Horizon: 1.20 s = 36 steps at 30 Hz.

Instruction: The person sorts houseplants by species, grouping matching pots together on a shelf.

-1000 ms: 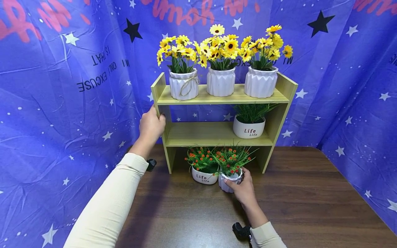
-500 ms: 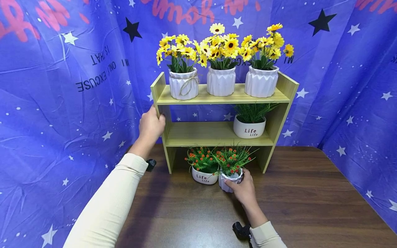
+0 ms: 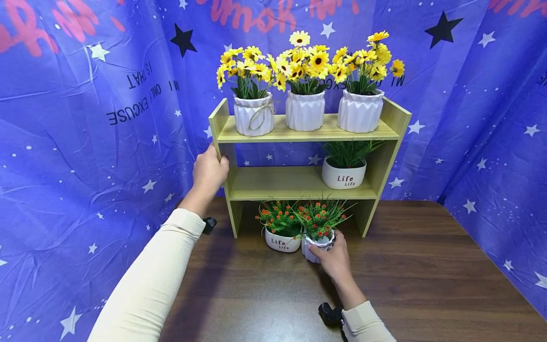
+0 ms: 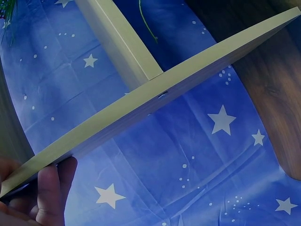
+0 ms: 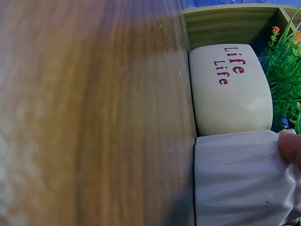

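My left hand [image 3: 208, 172] grips the left side panel of a light wooden shelf [image 3: 299, 183]; in the left wrist view the fingers [image 4: 48, 188] wrap its edge. Low at the front, my right hand [image 3: 335, 256] holds the rim of a white ribbed flowerpot [image 3: 311, 251], thumb on the near side. This pot stands upright on the table and bears a grassy plant with red flowers [image 3: 320, 220]. Close on its left stands a white oval "Life" pot [image 3: 282, 242], also with red flowers. In the right wrist view the ribbed pot [image 5: 240, 179] appears against the oval pot [image 5: 230, 89].
Three white pots with yellow flowers, one of them the middle pot [image 3: 305, 111], line the top shelf. A "Life" pot of grass [image 3: 344, 175] sits at the right of the middle shelf. Blue star-printed curtains [image 3: 128, 190] surround the brown wooden table [image 3: 427, 270].
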Available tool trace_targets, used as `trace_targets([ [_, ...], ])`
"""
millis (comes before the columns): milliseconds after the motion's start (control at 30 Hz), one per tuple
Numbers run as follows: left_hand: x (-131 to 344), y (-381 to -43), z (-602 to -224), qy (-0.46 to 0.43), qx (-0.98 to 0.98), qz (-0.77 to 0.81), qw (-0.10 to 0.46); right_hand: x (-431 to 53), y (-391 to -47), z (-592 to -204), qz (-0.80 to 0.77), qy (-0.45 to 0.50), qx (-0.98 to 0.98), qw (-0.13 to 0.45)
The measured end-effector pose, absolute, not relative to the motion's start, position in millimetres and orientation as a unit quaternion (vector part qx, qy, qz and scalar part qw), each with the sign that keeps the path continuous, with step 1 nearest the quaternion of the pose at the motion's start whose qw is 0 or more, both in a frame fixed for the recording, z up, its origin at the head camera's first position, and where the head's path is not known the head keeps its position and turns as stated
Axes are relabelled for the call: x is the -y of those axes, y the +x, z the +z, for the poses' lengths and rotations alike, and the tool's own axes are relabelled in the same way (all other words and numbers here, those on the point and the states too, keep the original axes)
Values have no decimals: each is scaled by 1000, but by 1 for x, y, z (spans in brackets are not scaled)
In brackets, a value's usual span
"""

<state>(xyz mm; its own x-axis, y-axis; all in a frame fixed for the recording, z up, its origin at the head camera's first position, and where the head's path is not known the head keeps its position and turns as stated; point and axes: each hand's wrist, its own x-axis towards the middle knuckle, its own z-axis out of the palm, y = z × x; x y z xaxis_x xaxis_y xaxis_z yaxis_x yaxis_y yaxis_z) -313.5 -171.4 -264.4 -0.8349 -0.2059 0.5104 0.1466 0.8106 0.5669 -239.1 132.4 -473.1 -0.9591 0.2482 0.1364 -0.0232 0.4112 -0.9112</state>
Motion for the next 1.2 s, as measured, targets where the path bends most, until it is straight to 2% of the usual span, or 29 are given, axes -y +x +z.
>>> trace_targets([
  [667,171,-313,-263,22,910,-305,278,-144,-229,-471,541,-76,821,166],
  [1200,172,-313,-263,21,911,-301,279,-150,-208,-436,565,-74,796,205],
])
